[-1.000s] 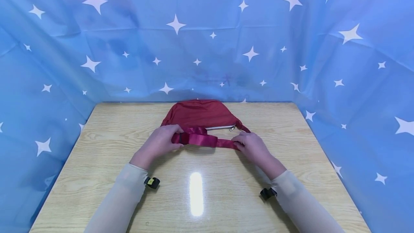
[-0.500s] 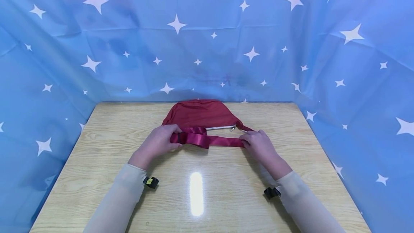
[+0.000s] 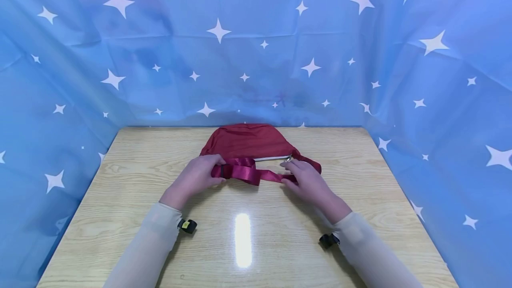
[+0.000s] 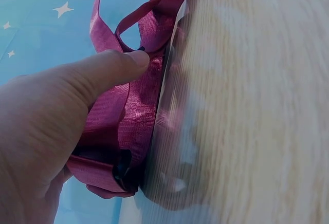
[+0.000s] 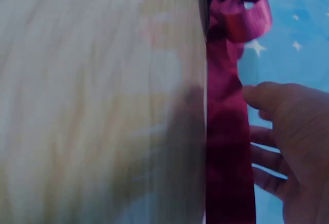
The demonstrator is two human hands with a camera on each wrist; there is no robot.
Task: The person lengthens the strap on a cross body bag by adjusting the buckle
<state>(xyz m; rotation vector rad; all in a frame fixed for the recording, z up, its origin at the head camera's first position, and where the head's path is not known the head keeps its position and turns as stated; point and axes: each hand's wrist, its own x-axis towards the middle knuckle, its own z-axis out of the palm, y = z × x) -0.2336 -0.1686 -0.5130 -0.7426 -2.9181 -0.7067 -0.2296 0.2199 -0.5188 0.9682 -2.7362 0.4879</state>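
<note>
A dark red waist bag (image 3: 248,141) lies at the table's far edge, its zipper (image 3: 270,159) facing me. My left hand (image 3: 194,174) pinches the bag's folded magenta strap (image 4: 141,100), with the thumb laid across the layers. A black buckle (image 4: 122,168) shows on the strap below that thumb. Near the zipper pull, my right hand (image 3: 308,181) has its thumb and fingers spread around the single length of strap (image 5: 226,131). The thumb tip is right at the strap's edge, and the loosely bent fingers are partly hidden behind it. Beyond this hand the strap bends in a slack loop.
The wood-grain table (image 3: 288,243) reflects a bright light streak (image 3: 242,239) in front of the hands. A blue curtain (image 3: 256,57) with white stars rises directly behind the bag and along both sides.
My right hand first drew the strap to the right, then loosened and came back left toward the zipper pull. The strap now loops out past it. The left hand has hardly moved.
</note>
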